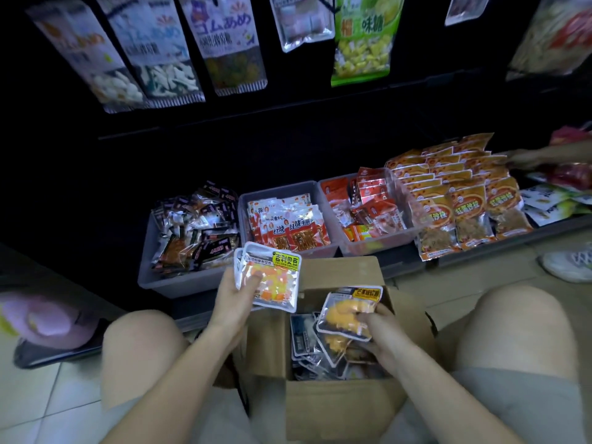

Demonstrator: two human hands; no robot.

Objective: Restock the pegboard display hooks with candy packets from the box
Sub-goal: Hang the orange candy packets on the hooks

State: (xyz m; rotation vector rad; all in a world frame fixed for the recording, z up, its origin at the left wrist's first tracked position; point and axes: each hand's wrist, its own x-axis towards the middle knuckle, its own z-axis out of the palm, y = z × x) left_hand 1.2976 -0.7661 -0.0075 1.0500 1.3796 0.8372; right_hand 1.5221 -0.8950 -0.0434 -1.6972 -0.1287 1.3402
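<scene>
An open cardboard box stands on the floor between my knees, with several candy packets inside. My left hand holds a small stack of jelly bean packets, thumb across the front one, above the box's left side. My right hand grips an orange mango gummy packet just over the box's contents. Hanging packets fill the dark pegboard hooks along the top.
Grey bins of snack packets line the low shelf ahead, with orange packets stacked to the right. Another person's hand reaches in at far right, and a shoe stands on the tiled floor. A pink object lies at left.
</scene>
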